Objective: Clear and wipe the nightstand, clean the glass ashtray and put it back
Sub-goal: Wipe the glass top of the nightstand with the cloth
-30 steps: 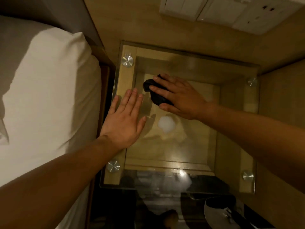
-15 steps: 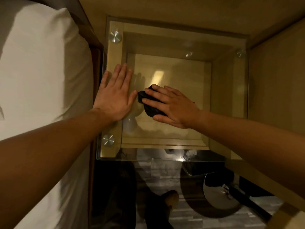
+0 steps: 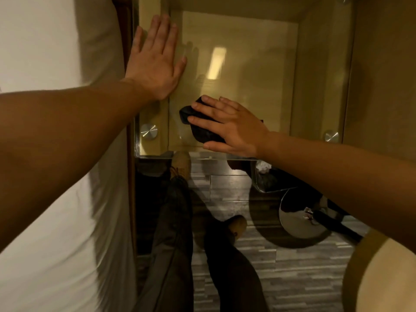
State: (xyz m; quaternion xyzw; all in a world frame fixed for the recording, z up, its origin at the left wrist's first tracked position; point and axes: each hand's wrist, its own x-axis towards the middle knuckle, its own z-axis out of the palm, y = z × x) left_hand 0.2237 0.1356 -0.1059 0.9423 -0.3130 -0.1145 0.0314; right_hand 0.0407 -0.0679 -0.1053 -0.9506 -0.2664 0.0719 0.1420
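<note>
Head view. Square bench [image 3: 258, 86] topped with clear, glossy glass over a pale wood-grain frame, set between the white bed [image 3: 45, 52] on the left and a plain wooden panel [image 3: 382, 86] on the right. Round brushed-metal studs [image 3: 148, 131] at the front corners of the glass. Streak of lamp glare on the pane.

Left grip [image 3: 155, 64] wide open and flat, fingers straight and close together, palm down on the left strip of the glass, holding nothing. Right grip [image 3: 234, 129] also flat, fingers nearly straight. Presses a crumpled black cloth [image 3: 198, 131] onto the glass near the front edge. Cloth soft and bunched, poking out past the fingertips.

Below the front edge: grey plank floor [image 3: 292, 278], dark trouser legs [image 3: 175, 244], a tan shoe [image 3: 236, 224], and a round shiny metal disc [image 3: 301, 219].
</note>
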